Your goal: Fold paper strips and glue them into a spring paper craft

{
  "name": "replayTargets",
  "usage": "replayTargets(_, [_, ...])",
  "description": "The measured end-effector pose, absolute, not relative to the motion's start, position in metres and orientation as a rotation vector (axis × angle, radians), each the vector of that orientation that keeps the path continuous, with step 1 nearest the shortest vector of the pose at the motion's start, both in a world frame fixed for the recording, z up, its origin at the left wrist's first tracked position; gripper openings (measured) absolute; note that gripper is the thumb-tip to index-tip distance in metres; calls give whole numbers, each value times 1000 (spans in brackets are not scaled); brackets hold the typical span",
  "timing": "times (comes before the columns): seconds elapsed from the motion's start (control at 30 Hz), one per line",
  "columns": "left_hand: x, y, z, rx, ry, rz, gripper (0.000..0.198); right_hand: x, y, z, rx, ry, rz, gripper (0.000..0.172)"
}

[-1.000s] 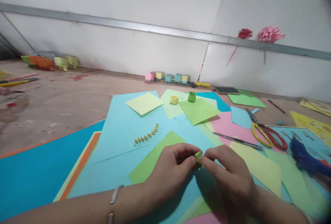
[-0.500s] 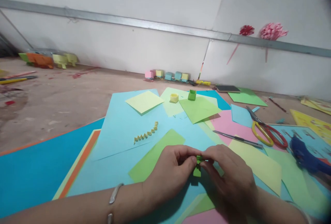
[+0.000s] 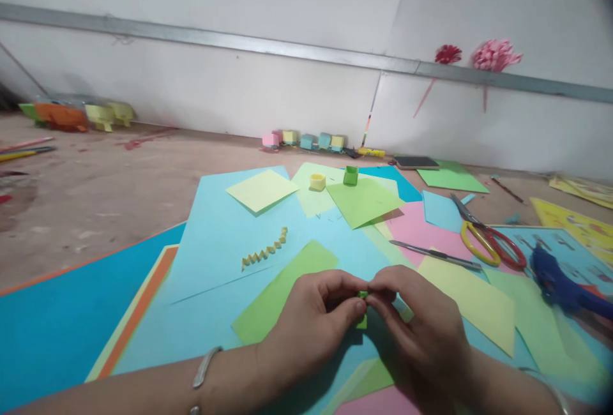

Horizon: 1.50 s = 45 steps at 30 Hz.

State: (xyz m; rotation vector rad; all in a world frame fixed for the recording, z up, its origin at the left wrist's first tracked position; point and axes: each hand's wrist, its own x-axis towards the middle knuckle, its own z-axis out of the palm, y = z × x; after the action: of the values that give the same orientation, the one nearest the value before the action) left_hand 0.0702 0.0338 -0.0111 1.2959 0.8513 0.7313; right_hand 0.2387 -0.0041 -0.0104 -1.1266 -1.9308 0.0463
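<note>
Your left hand (image 3: 311,325) and right hand (image 3: 421,325) meet fingertip to fingertip. Each is closed in a pinch on the small green strip (image 3: 363,320), which sits between them, just above the blue sheet (image 3: 215,242). Pinch close to the crease and square each fold, as on the yellow zigzag (image 3: 264,253) beyond your left hand.

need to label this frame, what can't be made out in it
Head view: green paper piece, its shape mostly covered by the fingertips of the left hand and right hand pinching it.
Head view: dark blue tool, blurred and cut off by the right edge.
Head view: small paper boxes by the wall, too small for detail.
</note>
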Motion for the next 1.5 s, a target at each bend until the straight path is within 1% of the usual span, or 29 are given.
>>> replayTargets(0.1, [70,32,-13,1353,852,751,15,237,-4,-10,-1189,-1921,47,7])
replayTargets(0.2, [69,31,-13,1377,841,761,12,236,-3,-9,-1175,-1956,48,10])
replayTargets(0.4, [68,31,-13,1531,881,767,14,237,-3,-10,-1152,-1955,121,10])
replayTargets(0.47, [68,32,-13,1592,889,738,9,238,-3,-11,-1143,-1968,159,12])
replayTargets(0.6, [66,32,-9,1811,891,747,9,239,-5,-11,-1139,-1982,141,17])
replayTargets(0.7, [65,32,-6,2035,920,819,3,239,-6,-9,-1132,-1999,115,18])
replayTargets(0.77, [64,33,-4,2098,916,845,11,239,-7,-8,-1128,-2014,93,18])
replayTargets(0.83, [64,35,-3,2093,895,847,15,239,-7,-8,-1136,-2031,67,18])
replayTargets(0.93, [64,37,-1,2002,872,825,16,241,-6,-8,-1187,-2091,44,16])
replayTargets(1.0, [64,39,1,1904,868,789,14,243,-6,-7,-1189,-2167,54,21])
replayTargets(1.1, [65,41,4,1729,850,702,12,245,-6,0,-1108,-2222,163,27])
replayTargets(1.17, [65,42,6,1597,804,635,12,244,-8,4,-1075,-2185,264,27])
replayTargets(1.27, [65,44,9,1464,712,575,19,241,-14,8,-1077,-2121,348,26])
replayTargets(1.37, [65,45,11,1467,677,581,29,239,-16,10,-1102,-2067,414,28])
replayTargets(1.43, [66,45,11,1477,700,598,30,240,-13,11,-1154,-2022,528,29])
replayTargets(1.5, [67,45,9,1461,752,606,26,243,-8,12,-1227,-1919,746,30])
